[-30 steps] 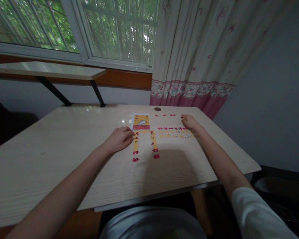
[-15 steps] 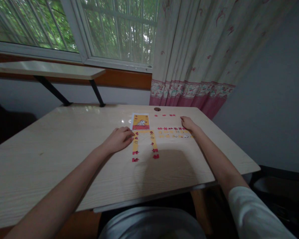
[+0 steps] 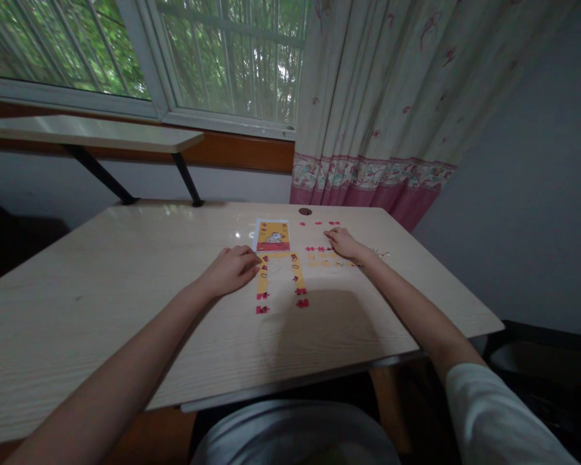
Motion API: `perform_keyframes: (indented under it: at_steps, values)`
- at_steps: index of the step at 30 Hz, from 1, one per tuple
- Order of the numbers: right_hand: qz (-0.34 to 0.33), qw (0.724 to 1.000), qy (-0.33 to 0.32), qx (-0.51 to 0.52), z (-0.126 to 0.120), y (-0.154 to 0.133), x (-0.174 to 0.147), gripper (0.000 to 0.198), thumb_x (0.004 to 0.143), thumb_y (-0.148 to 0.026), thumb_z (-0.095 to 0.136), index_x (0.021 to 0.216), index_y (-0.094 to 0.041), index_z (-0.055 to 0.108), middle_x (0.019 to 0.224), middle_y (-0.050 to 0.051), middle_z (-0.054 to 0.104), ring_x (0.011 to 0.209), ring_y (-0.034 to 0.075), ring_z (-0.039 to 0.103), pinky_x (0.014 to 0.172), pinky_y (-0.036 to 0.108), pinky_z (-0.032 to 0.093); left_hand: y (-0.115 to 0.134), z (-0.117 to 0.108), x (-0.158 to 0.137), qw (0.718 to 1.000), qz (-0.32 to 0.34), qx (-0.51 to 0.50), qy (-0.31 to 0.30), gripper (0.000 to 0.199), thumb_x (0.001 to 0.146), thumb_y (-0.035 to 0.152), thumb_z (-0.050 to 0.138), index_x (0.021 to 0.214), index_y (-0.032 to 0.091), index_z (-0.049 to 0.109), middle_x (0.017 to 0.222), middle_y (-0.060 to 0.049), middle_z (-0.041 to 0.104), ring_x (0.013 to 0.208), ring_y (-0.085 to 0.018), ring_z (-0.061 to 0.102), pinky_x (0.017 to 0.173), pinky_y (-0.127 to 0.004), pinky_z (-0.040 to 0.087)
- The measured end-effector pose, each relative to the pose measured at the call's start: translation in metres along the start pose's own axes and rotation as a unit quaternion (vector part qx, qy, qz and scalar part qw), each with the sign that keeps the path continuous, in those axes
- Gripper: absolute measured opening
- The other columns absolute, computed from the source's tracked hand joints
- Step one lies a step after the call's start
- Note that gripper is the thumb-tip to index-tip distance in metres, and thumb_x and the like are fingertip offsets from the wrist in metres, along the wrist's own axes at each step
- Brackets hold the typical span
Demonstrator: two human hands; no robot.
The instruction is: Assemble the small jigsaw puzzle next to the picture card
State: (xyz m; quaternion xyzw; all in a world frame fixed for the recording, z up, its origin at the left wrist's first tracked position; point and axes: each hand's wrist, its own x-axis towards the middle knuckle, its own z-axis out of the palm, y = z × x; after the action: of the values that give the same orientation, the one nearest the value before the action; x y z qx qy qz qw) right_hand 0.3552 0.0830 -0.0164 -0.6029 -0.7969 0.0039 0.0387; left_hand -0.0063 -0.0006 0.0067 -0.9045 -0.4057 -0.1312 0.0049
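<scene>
My left hand (image 3: 233,268) lies on the table with its fingers stretched out, their tips at the upper left edge of a partly assembled jigsaw border (image 3: 262,284). The border has a yellow top and sides, with red pieces lower down. My right hand (image 3: 345,244) is over the rows of loose pieces, fingers drawn together and pointing left; whatever may be between the tips is too small to make out. It covers part of the red row (image 3: 314,248) and the yellow rows (image 3: 319,260). Directly behind the border lies a picture card (image 3: 274,236) showing a white animal on yellow and red.
Several red pieces (image 3: 318,223) lie in a row at the back of the table (image 3: 126,290), near a round cable hole (image 3: 305,212). A raised shelf (image 3: 91,132) on black legs stands at the back left. A curtain (image 3: 372,129) hangs behind the right side.
My right hand has moved left from the right end of the rows, uncovering pieces there and covering others in the middle. My left hand stays where it was.
</scene>
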Motion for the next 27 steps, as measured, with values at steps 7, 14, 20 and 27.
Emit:
perform_keyframes:
  at_steps: [7,14,20,27]
  values:
    - [-0.011,0.995,0.085,0.058,-0.005,0.018,0.017,0.036,0.093,-0.011,0.039,0.118,-0.012,0.065,0.122,0.014,0.061,0.117,0.019,0.051,0.103,0.03,0.036,-0.001,0.001,0.0,1.0,0.0,-0.003,-0.004,0.035,0.093,0.035,0.04,0.106,0.018,0.068,0.105,-0.01,0.064,0.1,-0.025,0.059,0.086,-0.04,0.045]
    - [0.018,0.995,0.086,0.054,-0.008,0.042,0.033,0.041,0.093,-0.008,0.036,0.126,-0.01,0.06,0.128,0.015,0.06,0.119,0.02,0.054,0.103,0.031,0.038,-0.001,0.001,0.0,1.0,-0.002,0.002,-0.006,0.035,0.093,0.035,0.039,0.106,0.019,0.068,0.105,-0.01,0.064,0.101,-0.026,0.059,0.086,-0.041,0.044]
    - [0.033,0.997,0.057,0.036,-0.006,0.037,0.038,0.04,0.092,-0.011,0.041,0.126,-0.015,0.062,0.128,0.013,0.061,0.117,0.02,0.056,0.103,0.028,0.038,-0.002,0.001,0.0,1.0,-0.006,0.002,-0.009,0.036,0.093,0.036,0.038,0.107,0.019,0.067,0.107,-0.01,0.064,0.102,-0.026,0.058,0.087,-0.042,0.044]
    - [0.052,0.998,0.034,0.024,-0.021,0.027,0.025,0.033,0.09,-0.017,0.05,0.116,-0.011,0.068,0.116,0.015,0.068,0.109,0.023,0.061,0.097,0.029,0.041,-0.001,0.0,0.0,1.0,-0.003,-0.001,-0.009,0.035,0.093,0.036,0.039,0.106,0.019,0.067,0.106,-0.01,0.064,0.101,-0.025,0.058,0.086,-0.042,0.044]
